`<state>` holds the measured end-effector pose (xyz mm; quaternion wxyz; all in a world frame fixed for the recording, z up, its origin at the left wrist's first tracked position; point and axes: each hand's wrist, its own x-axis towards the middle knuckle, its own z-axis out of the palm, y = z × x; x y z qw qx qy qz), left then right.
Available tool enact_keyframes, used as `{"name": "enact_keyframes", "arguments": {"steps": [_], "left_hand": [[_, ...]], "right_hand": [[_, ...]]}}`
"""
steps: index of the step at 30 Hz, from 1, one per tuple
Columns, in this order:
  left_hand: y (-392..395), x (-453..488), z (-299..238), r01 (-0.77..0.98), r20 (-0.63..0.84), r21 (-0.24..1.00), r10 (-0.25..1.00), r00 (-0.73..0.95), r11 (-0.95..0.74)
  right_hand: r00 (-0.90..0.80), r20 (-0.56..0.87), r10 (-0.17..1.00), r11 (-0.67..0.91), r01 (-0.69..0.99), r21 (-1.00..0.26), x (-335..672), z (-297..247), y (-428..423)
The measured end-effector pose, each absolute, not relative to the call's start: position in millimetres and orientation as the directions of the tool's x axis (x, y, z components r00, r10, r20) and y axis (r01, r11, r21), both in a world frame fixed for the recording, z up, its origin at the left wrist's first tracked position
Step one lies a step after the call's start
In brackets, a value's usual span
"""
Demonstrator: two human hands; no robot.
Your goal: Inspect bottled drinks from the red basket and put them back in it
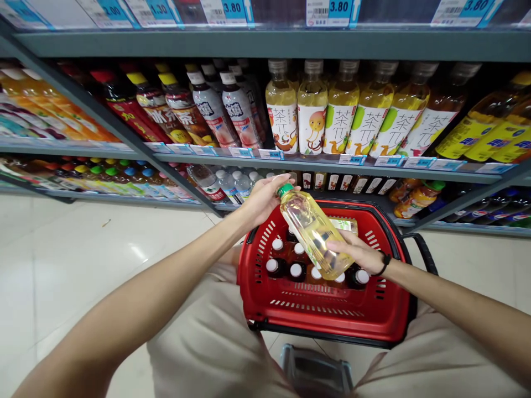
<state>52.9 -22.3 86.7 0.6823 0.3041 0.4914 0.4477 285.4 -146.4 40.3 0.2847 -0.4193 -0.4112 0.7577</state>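
A clear bottle of pale yellow drink (312, 225) with a green cap is held tilted above the red shopping basket (327, 326). My left hand (265, 194) is closed around its neck by the cap. Around the lower part, near the base, my right hand (357, 250) is wrapped; some of its fingers are hidden behind the bottle. Inside the basket stand several white-capped bottles (296, 270) of dark and amber drinks. Another bottle (344, 224) with a pale label lies on its side at the basket's back, partly covered by the held bottle.
Ahead, a shelf (232, 160) carries rows of bottled drinks, including white-labelled tea bottles (312, 119). Price tags (332, 12) line the shelf edge above. The basket's black handle (421, 251) sticks out at right. A grey frame-like object (317, 370) is on the floor between my legs.
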Motion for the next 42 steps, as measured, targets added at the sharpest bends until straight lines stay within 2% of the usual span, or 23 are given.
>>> {"name": "enact_keyframes", "arguments": {"steps": [2, 4, 7, 9, 12, 17, 20, 24, 28, 33, 36, 39, 42], "left_hand": [[-21.5, 53.5, 90.0, -0.322, -0.387, 0.858, 0.916, 0.110, 0.401], [-21.1, 53.9, 92.2, -0.318, -0.393, 0.856, 0.913, 0.110, 0.407], [-21.5, 54.6, 92.5, -0.308, -0.403, 0.851, 0.905, 0.135, 0.425], [-22.1, 55.0, 91.2, -0.303, -0.389, 0.857, 0.908, 0.154, 0.418], [-22.6, 55.1, 88.3, -0.311, -0.356, 0.865, 0.919, 0.170, 0.393], [-20.7, 52.8, 84.9, -0.337, -0.318, 0.874, 0.936, 0.149, 0.350], [-19.0, 51.4, 84.2, -0.313, -0.315, 0.887, 0.940, 0.133, 0.341], [-16.3, 49.2, 82.2, -0.274, -0.314, 0.896, 0.936, 0.160, 0.348], [-13.1, 46.2, 76.9, -0.167, -0.312, 0.927, 0.938, 0.150, 0.335], [-7.8, 41.9, 70.5, 0.001, -0.301, 0.953, 0.949, 0.098, 0.302], [-2.9, 35.1, 66.1, 0.179, -0.293, 0.944, 0.953, 0.078, 0.276], [0.0, 25.3, 61.7, 0.427, -0.267, 0.880, 0.960, 0.085, 0.207], [-2.1, 18.2, 58.4, 0.635, -0.294, 0.758, 0.947, 0.128, 0.149]], "right_hand": [[-0.384, -0.307, 0.871, -0.326, 0.017, -0.945, 286.2, 42.5, -146.9], [-0.292, -0.217, 0.931, -0.164, 0.195, -0.967, 286.5, 45.3, -148.8], [-0.222, -0.164, 0.961, -0.033, 0.497, -0.867, 289.0, 50.1, -151.6], [-0.188, -0.173, 0.967, -0.036, 0.570, -0.821, 292.1, 52.0, -152.7], [-0.153, -0.213, 0.965, -0.114, 0.485, -0.867, 297.2, 50.8, -153.0], [-0.179, -0.350, 0.920, -0.331, 0.125, -0.935, 301.2, 48.0, -149.5], [-0.208, -0.432, 0.878, -0.458, -0.101, -0.883, 299.7, 51.5, -144.2], [-0.338, -0.548, 0.765, -0.640, -0.310, -0.703, 301.6, 56.1, -133.9], [-0.472, -0.559, 0.681, -0.724, -0.324, -0.608, 311.6, 59.4, -122.9], [-0.428, -0.602, 0.674, -0.728, -0.247, -0.639, 317.7, 65.1, -116.7], [-0.380, -0.586, 0.716, -0.696, -0.317, -0.644, 316.7, 66.8, -115.2], [-0.309, -0.559, 0.769, -0.639, -0.385, -0.666, 319.1, 64.8, -111.3], [-0.253, -0.596, 0.762, -0.646, -0.351, -0.678, 328.4, 56.9, -106.8]]}}
